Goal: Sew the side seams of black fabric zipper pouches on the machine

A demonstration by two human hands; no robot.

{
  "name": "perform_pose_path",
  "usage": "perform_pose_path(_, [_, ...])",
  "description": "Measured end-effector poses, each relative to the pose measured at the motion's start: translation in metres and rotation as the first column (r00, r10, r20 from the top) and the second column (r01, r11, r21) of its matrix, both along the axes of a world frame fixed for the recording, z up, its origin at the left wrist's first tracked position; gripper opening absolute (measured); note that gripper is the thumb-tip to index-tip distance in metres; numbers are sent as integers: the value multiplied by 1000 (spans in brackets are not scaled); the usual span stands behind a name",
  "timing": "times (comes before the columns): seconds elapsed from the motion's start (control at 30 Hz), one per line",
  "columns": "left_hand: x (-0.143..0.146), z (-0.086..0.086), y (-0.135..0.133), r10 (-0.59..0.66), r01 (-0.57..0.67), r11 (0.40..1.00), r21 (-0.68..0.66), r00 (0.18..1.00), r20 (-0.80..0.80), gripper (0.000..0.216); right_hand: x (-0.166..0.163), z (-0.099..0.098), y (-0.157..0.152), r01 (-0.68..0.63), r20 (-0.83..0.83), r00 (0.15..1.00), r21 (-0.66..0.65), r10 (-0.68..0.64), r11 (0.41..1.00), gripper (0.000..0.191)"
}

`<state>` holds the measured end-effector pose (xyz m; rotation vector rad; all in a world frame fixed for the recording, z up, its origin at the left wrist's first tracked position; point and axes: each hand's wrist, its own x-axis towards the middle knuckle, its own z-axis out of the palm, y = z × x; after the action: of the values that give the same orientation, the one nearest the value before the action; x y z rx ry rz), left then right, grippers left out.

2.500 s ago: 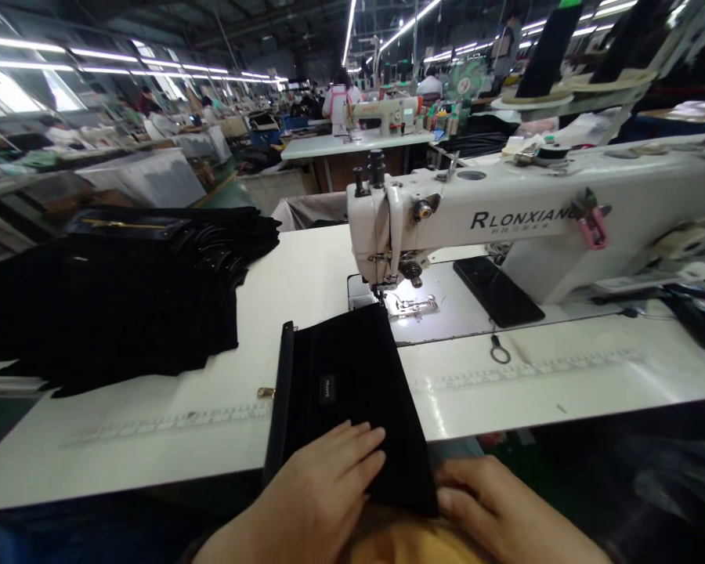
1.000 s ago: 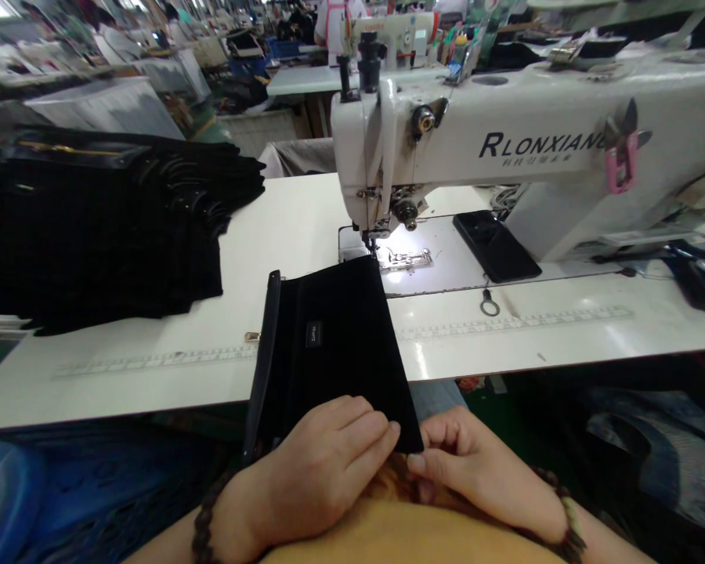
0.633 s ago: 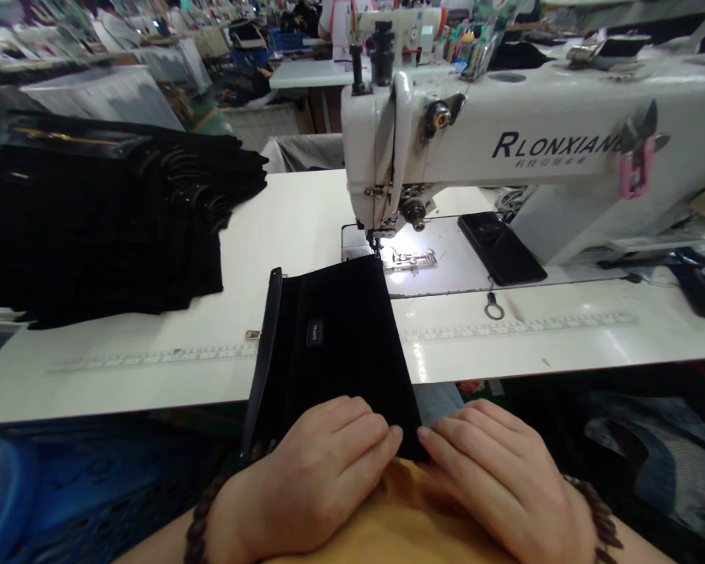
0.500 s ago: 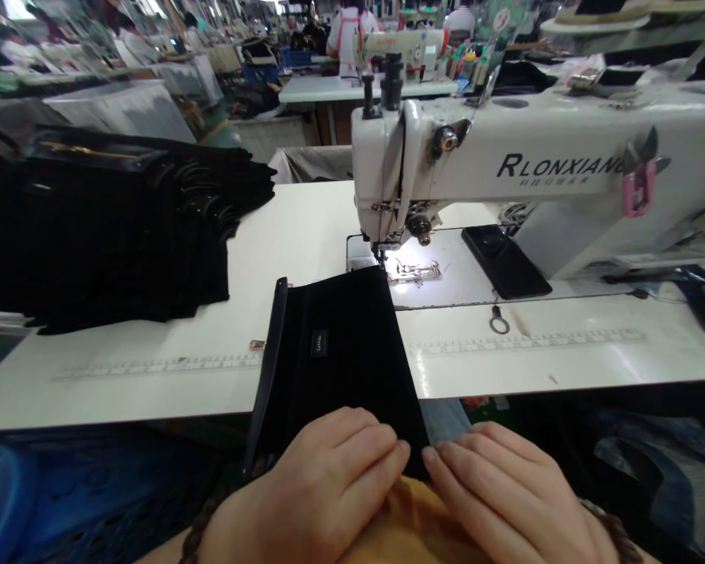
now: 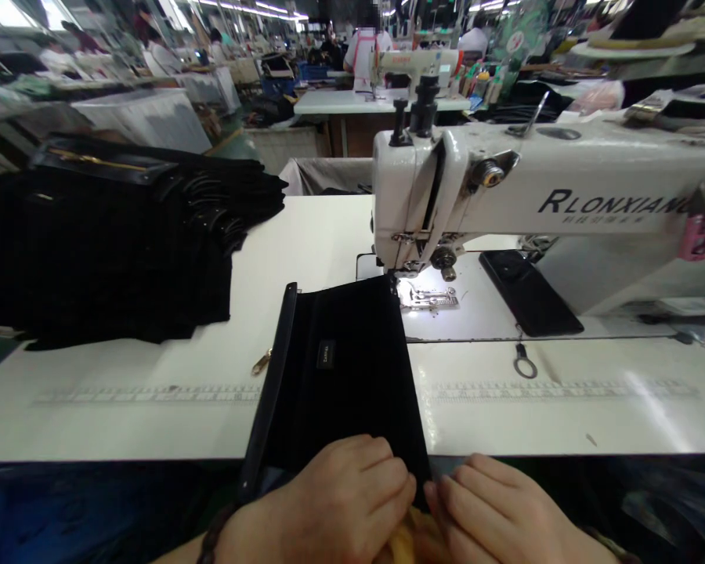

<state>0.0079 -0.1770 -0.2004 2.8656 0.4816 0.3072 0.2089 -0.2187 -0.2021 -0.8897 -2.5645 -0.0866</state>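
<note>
A black fabric pouch piece with a small dark label stretches from under the sewing machine's needle area to the table's front edge. Along its left side runs a dark zipper strip with a gold zipper pull. My left hand is closed on the near end of the piece, its fingers curled over the fabric. Beside it, my right hand is closed at the near right corner, fingertips pinched together. Both thumbs are largely hidden. Yellow cloth shows below, between the hands.
The white sewing machine stands over the table's right half. A black phone with a ring strap lies beneath its arm. Stacked black pieces cover the left side. Printed rulers run along the table front. People work farther back.
My view has shifted, so the table and machine appear lower, and the machine farther right. Both hands stay at the near end of the black piece, with fingers more curled.
</note>
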Motion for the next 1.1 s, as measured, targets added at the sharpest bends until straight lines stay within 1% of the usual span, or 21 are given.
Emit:
perform_pose_path(0.13, [1, -9, 17, -19, 19, 999, -35, 1000, -1, 18, 0, -1, 19, -44, 1, 999, -105, 45, 993, 40])
perform_pose_path(0.23, [2, -12, 29, -35, 35, 999, -27, 999, 1, 19, 1, 0, 33, -61, 17, 998, -193, 66, 979, 36])
perform_pose_path(0.43, [7, -9, 55, -43, 42, 999, 9, 996, 83, 29, 5, -2, 63, -98, 39, 993, -234, 110, 967, 30])
perform_pose_path(0.57, [9, -10, 72, -102, 100, 994, 43, 993, 57, 28, 6, 0, 85, -138, 100, 980, -286, 173, 948, 18])
perform_pose_path(0.63, [9, -12, 80, -104, 100, 992, 72, 993, 54, 27, 5, 2, 95, -143, 156, 968, -306, 198, 941, 14])
perform_pose_path(0.73, [9, -16, 92, -99, 92, 992, 87, 992, 79, 27, 4, 4, 108, -140, 216, 953, -304, 212, 942, 13])
perform_pose_path(0.83, [9, -20, 102, -106, 96, 991, 95, 989, 100, 26, 5, 2, 118, -127, 239, 951, -283, 198, 951, 14])
perform_pose_path(0.93, [10, -24, 113, -89, 81, 991, 109, 993, 74, 23, 7, -4, 125, -100, 204, 967, -237, 150, 966, 16])
perform_pose_path(1.0, [10, -26, 119, -88, 81, 989, 125, 995, 49, 20, 8, -8, 128, -76, 168, 980, -192, 109, 979, 20])
perform_pose_path(1.1, [11, -27, 130, -101, 92, 984, 153, 993, 55, 20, 9, -13, 132, -43, 151, 987, -112, 60, 993, 26])
